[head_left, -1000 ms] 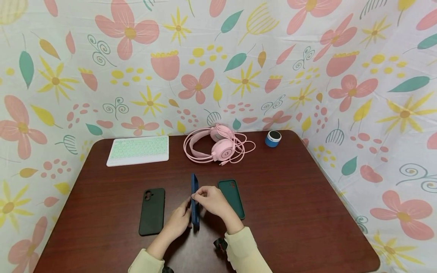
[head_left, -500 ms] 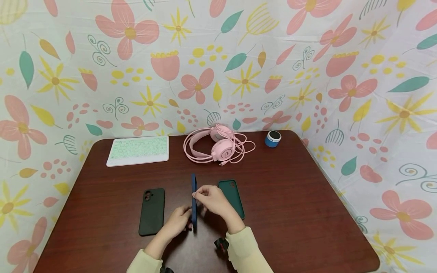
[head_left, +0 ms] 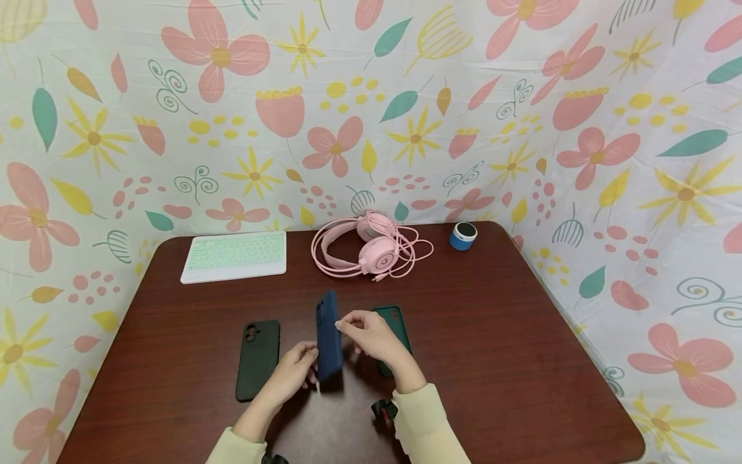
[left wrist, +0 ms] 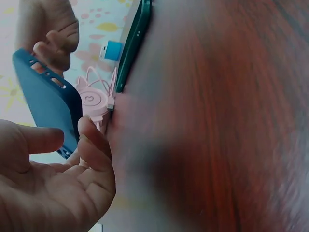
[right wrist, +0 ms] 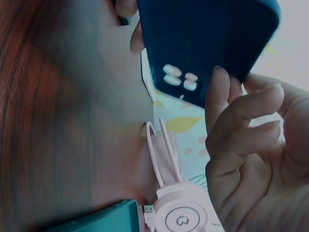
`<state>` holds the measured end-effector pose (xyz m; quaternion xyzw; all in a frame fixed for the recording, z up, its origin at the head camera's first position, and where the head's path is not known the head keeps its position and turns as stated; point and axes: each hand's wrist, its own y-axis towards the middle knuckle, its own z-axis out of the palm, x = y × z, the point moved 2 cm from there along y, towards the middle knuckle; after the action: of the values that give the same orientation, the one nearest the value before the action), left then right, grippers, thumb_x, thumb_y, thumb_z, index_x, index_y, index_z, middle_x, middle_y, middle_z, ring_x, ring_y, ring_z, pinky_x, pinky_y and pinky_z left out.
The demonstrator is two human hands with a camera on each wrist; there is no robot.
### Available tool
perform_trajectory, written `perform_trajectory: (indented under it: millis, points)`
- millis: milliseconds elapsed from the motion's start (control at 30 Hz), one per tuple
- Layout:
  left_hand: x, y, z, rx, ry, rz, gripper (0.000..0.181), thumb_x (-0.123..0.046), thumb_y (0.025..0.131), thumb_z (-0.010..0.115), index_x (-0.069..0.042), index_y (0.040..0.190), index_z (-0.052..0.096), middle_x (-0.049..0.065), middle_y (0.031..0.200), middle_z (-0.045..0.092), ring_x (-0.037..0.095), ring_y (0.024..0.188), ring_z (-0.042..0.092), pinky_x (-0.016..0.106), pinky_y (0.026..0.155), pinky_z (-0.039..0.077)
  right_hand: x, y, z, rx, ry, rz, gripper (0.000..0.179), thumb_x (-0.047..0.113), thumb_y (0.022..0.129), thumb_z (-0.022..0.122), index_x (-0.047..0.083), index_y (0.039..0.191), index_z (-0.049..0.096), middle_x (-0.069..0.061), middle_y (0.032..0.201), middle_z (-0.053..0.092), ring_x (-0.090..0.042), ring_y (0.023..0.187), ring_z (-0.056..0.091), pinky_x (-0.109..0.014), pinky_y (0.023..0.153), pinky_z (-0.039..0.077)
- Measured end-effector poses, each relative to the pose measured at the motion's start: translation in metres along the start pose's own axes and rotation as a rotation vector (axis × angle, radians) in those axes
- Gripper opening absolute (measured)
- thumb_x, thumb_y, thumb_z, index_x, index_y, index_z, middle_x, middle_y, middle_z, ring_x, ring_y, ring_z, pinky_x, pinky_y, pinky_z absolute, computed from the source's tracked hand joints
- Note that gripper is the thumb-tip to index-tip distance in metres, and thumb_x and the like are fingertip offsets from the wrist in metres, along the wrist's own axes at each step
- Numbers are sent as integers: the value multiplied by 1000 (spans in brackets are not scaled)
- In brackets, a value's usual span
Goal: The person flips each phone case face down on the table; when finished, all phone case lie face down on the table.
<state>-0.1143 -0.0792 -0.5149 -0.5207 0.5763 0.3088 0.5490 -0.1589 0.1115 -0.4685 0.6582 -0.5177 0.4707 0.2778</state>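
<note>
A dark blue phone case [head_left: 329, 338] is held tilted above the table between both hands. Light shows through its camera cutouts in the right wrist view, and the port holes in its end edge show in the left wrist view. My left hand [head_left: 292, 368] pinches the case's lower left edge, thumb on its back [left wrist: 46, 108]. On the opposite edge, nearer the camera end, my right hand [head_left: 371, 335] pinches it between thumb and fingers. Just right of the case lies a green phone case [head_left: 395, 322], partly covered by the right hand. A black phone case [head_left: 257, 361] lies to the left.
Along the back of the brown table [head_left: 493, 361] are a white keyboard [head_left: 234, 256] with green keys, pink headphones [head_left: 379, 252] with a looped cable, and a small blue speaker [head_left: 464, 236]. A flower-patterned cloth [head_left: 348, 96] hangs behind.
The blue phone case, earlier nearly edge-on to the head view, has turned so its back shows. The left hand has moved slightly left and the right hand slightly right.
</note>
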Motion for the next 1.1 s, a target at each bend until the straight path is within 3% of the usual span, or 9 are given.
perform_trajectory:
  millis: [167, 300, 500, 733, 1100]
  points:
    - [-1, 0, -7, -58, 32, 13, 44, -24, 101, 51, 6, 133, 47, 8, 85, 57, 24, 65, 57, 37, 58, 49, -6, -1, -3, 29, 27, 23, 27, 34, 97, 59, 10, 104, 69, -18, 80, 66, -48, 62, 56, -25, 40, 36]
    - [-3, -1, -10, -85, 40, 34, 47, -26, 99, 57, 5, 133, 47, 8, 84, 58, 28, 65, 57, 41, 55, 50, -10, 0, -3, 17, 16, 26, 27, 32, 98, 57, 8, 105, 68, -16, 88, 68, -48, 63, 57, -25, 40, 37]
    - [-5, -3, -13, -123, 78, 44, 45, -24, 97, 60, 2, 132, 48, 6, 81, 57, 30, 64, 57, 39, 54, 49, -12, -1, -3, -9, -17, 15, 23, 24, 98, 57, 5, 104, 69, -10, 83, 68, -47, 61, 59, -29, 48, 45]
    - [-6, -5, -13, -130, 142, 51, 42, -19, 98, 59, 3, 132, 47, 6, 80, 55, 29, 63, 57, 34, 51, 47, -13, -4, 1, -38, -115, 36, 19, 24, 98, 59, 10, 98, 71, -10, 78, 68, -36, 57, 61, -31, 51, 47]
    - [-1, -8, -8, -120, 295, 32, 44, -17, 99, 57, 5, 134, 45, 2, 73, 51, 17, 55, 47, 30, 50, 40, -18, -4, 16, -122, -363, 96, 17, 24, 95, 63, 14, 90, 76, 2, 66, 67, -12, 45, 55, -28, 41, 41]
